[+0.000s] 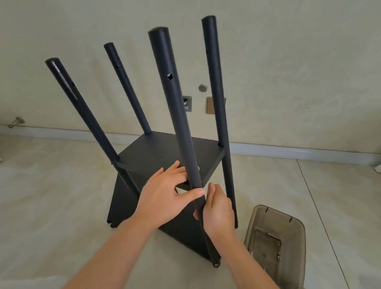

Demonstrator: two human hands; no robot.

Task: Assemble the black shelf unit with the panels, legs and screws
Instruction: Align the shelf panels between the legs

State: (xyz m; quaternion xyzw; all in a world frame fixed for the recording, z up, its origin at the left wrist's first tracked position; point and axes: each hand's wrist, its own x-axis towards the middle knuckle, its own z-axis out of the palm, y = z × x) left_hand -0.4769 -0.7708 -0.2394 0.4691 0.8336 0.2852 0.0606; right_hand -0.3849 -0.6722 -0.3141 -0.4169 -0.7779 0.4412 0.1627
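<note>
Shelf unit [161, 152] stands on the floor [40, 199], four legs up. I see the left hand [164, 196] pinching the near leg [166, 90] between thumb and fingers. Right hand [219, 211] sits just below, fingers curled round the same leg. Tray [298, 227] of screws [279, 255] lies near, to the right.

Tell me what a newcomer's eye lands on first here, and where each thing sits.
Four black legs fan upward from the black panels in the middle of the floor. Low in the centre, the left hand and the right hand both grip the nearest leg. At lower right lies a smoky translucent tray with small screws in it.
</note>
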